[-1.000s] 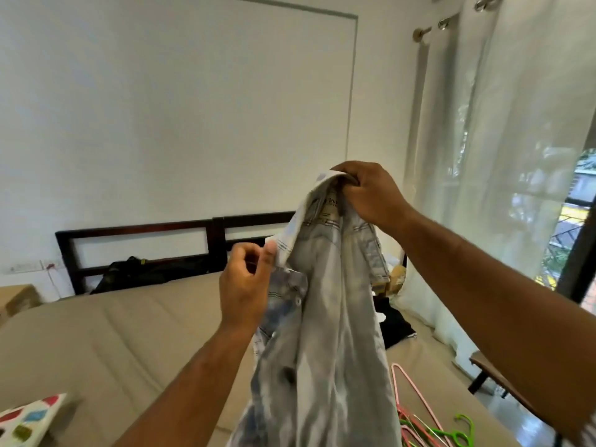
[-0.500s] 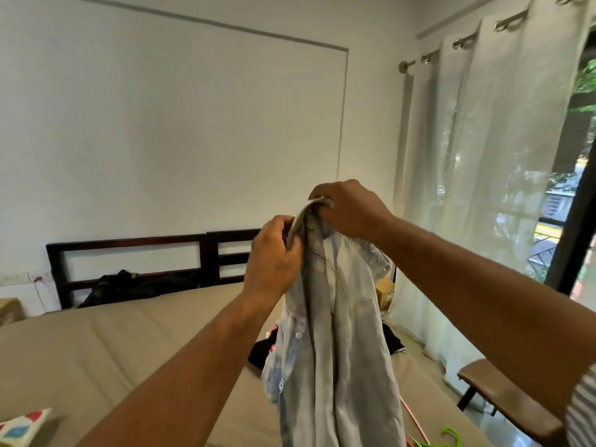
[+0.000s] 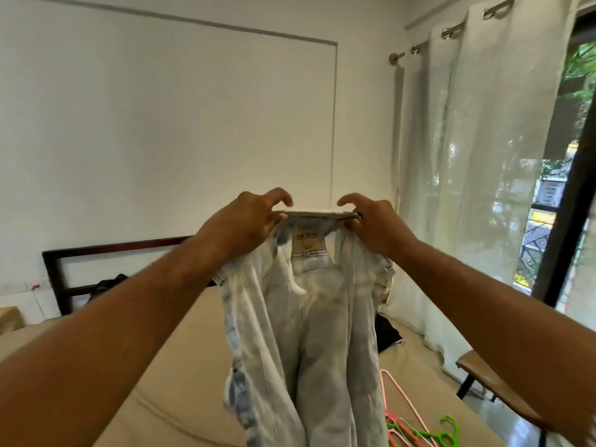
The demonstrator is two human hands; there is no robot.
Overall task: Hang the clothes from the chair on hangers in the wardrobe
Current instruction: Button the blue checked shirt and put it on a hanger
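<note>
A pale washed-denim shirt (image 3: 309, 343) hangs in front of me over the bed, its inside and neck label facing me. My left hand (image 3: 250, 222) pinches the left end of the collar. My right hand (image 3: 371, 225) pinches the right end, so the collar is stretched flat between them. Pink and green plastic hangers (image 3: 416, 427) lie on the bed at the lower right, partly hidden behind the shirt.
A beige bed (image 3: 154, 375) fills the lower view, with a dark wooden headboard (image 3: 106, 250) at the wall. Dark clothing (image 3: 387, 330) lies on the bed's right side. A chair seat (image 3: 483, 372) stands at the right by white curtains (image 3: 467, 175). A cardboard box (image 3: 9, 319) sits far left.
My hands have moved apart along the collar, spreading the bunched shirt open so its inside and label face me.
</note>
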